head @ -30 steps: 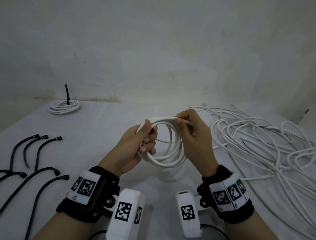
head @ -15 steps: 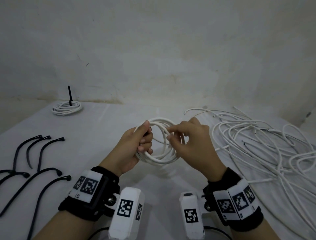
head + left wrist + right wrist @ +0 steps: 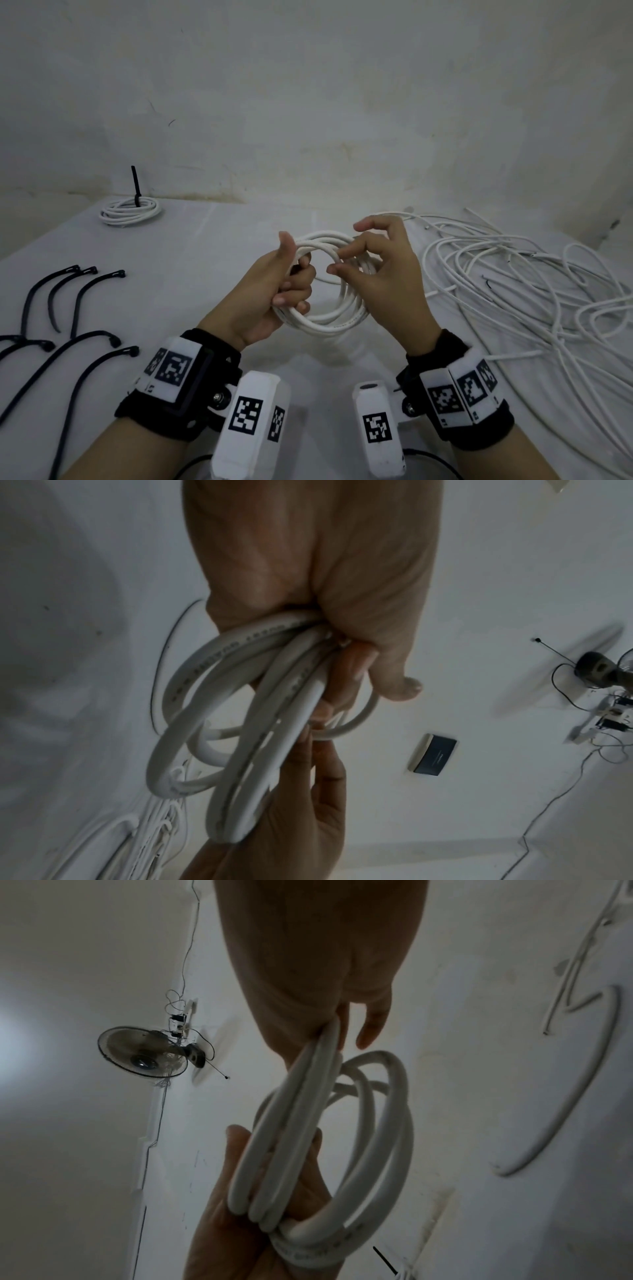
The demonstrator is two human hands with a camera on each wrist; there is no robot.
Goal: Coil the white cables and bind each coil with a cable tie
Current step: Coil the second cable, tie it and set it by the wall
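White table [image 3: 212, 246]; coil [image 3: 329, 315] between hands, left [image 3: 270, 291] gripping.

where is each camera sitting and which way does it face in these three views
Head: on the person's head, looking forward and down at the table; shows both hands and wrist bands.
Left wrist: looks along the left hand up towards wall and ceiling.
Right wrist: looks along the right hand, also upward, at a wall fan.
Shared: all three show the white coil, gripped by the left hand.
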